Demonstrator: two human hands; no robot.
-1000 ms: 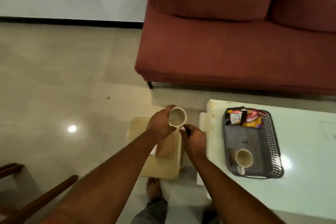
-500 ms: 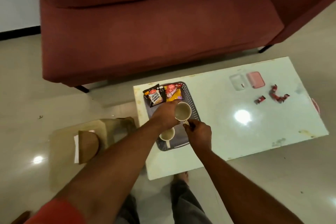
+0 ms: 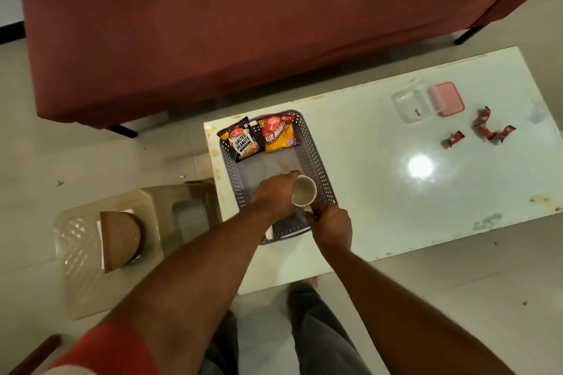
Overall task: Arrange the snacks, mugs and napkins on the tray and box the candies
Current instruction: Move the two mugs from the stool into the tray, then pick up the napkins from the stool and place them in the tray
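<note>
A white mug (image 3: 303,191) hangs just over the near right part of the grey perforated tray (image 3: 316,158). My left hand (image 3: 274,196) wraps its side and my right hand (image 3: 329,224) pinches its handle. Under my left wrist only the handle of a second mug (image 3: 269,233) shows. Two snack packets lie at the tray's far end: salted peanuts (image 3: 242,141) and a red-yellow packet (image 3: 278,135). Far right on the white table (image 3: 411,192) sit a clear candy box (image 3: 408,102), its pink lid (image 3: 445,98) and several red-wrapped candies (image 3: 484,129).
A beige plastic stool (image 3: 91,253) stands left of the table, holding a brown wooden napkin holder (image 3: 120,239) with white napkins. A dark red sofa (image 3: 243,24) runs along the far side. My legs and a bare foot (image 3: 304,281) are at the table's near edge.
Both hands carried the mug from above the stool over to the tray, then lower and toward its near right part. The view swung from the stool to the table.
</note>
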